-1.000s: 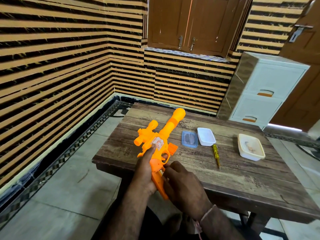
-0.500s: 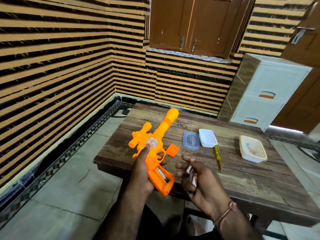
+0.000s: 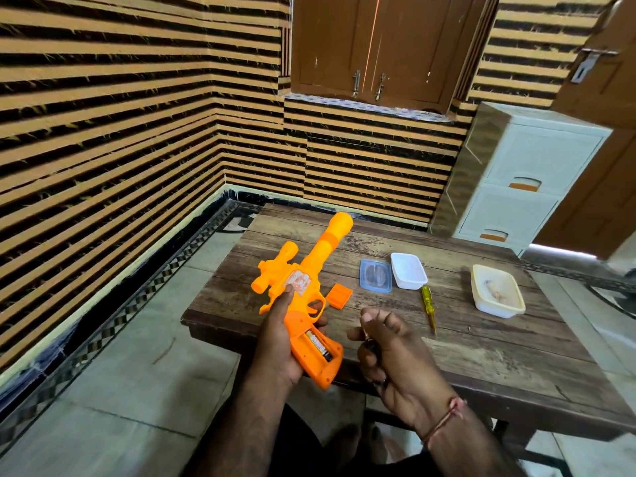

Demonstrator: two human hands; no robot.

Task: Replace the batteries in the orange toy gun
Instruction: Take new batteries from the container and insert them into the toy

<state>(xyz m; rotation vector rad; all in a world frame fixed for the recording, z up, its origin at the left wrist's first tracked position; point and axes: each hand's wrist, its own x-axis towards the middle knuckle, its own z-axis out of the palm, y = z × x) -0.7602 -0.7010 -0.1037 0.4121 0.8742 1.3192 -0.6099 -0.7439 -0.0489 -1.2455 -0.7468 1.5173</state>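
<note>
Toy gun held muzzle-away over the bench edge

Orange plastic toy gun (image 3: 303, 290) slants up and away, muzzle far-right, grip near, one battery (image 3: 318, 346) showing in its open grip. Left hand (image 3: 278, 342) wraps the grip. Right hand (image 3: 389, 352) curls beside it, apparently around small dark batteries.

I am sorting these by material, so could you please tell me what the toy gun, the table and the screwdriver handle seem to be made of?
Toy gun: likely moulded plastic, matte orange, with rounded seams.
Table: looks like weathered wood planks, with visible grain and gaps.
Screwdriver handle: probably translucent yellow plastic, glossy.
</note>
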